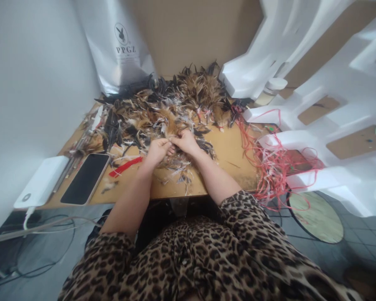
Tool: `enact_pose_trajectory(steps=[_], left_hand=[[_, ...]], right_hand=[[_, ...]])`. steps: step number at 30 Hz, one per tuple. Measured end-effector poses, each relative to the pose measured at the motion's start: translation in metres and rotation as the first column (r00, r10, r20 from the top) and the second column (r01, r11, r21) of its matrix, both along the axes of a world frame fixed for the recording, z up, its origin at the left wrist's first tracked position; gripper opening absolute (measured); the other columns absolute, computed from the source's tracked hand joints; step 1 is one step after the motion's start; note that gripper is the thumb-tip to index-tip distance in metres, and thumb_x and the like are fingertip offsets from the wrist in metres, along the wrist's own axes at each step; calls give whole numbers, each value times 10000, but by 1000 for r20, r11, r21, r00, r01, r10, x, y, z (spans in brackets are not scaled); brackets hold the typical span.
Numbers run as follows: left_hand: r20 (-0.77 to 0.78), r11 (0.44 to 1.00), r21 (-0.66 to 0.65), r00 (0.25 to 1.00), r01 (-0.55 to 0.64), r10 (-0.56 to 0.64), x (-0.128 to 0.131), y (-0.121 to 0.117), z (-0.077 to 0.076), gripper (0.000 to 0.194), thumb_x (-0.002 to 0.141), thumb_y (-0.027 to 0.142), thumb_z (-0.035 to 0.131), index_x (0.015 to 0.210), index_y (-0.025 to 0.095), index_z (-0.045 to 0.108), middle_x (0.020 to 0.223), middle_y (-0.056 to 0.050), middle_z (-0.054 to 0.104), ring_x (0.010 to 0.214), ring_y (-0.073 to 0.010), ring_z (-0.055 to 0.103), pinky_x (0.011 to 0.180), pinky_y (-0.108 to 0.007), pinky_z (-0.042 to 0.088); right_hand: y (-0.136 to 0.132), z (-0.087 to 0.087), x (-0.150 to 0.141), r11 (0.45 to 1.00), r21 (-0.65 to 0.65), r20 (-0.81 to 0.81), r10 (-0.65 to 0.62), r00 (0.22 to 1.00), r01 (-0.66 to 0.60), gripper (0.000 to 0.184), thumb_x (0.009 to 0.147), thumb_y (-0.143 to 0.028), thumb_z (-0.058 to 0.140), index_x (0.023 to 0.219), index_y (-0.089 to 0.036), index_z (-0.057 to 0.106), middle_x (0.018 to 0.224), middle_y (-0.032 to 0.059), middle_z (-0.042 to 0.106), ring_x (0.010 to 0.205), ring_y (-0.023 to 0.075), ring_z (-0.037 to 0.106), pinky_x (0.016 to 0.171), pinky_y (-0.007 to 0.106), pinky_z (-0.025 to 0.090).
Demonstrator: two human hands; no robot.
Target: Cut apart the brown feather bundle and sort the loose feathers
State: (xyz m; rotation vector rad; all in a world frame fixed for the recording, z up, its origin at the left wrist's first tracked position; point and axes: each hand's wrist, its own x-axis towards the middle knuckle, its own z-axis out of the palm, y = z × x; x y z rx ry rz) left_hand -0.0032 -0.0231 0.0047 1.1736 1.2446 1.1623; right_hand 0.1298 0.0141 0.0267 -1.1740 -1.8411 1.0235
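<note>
My left hand (159, 150) and my right hand (186, 143) meet at the front of a heap of brown and black feathers (138, 113). The fingertips of both are pinched together, touching each other. A tan feather (169, 121) rises just behind the fingers, and its lower end seems to run into the right hand's pinch. What the left fingers hold, if anything, is too small to make out. Tied feather bunches (203, 92) lie behind, toward the right. Left of my left wrist is a strip of red ties (125, 167).
A phone (85, 179) and a white power bank (42, 182) with a cable lie at the table's left. Tangled red string (275, 167) hangs over the right edge beside white foam pieces (319, 179). A silver bag (122, 50) stands at the back, and a lidded jar (271, 90) at back right.
</note>
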Motion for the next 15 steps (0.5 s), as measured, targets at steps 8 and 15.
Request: enact_pose_trajectory(steps=[8, 15], left_hand=[[-35, 999, 21, 999, -38, 39, -2, -1, 6, 159, 750, 177, 576, 602, 119, 586, 509, -10, 585, 403, -68, 515, 418, -174, 416], [3, 985, 66, 987, -158, 158, -7, 2, 5, 178, 746, 252, 594, 629, 118, 587, 538, -21, 604, 401, -68, 512, 398, -166, 395]], right_hand=[[0, -5, -4, 998, 25, -41, -65, 997, 66, 282, 679, -413, 587, 614, -160, 481, 540, -46, 443, 521, 67, 364, 488, 206, 274], [2, -4, -4, 996, 72, -156, -42, 987, 54, 340, 697, -354, 596, 959, -139, 574, 683, -31, 558, 597, 86, 478, 623, 228, 404]])
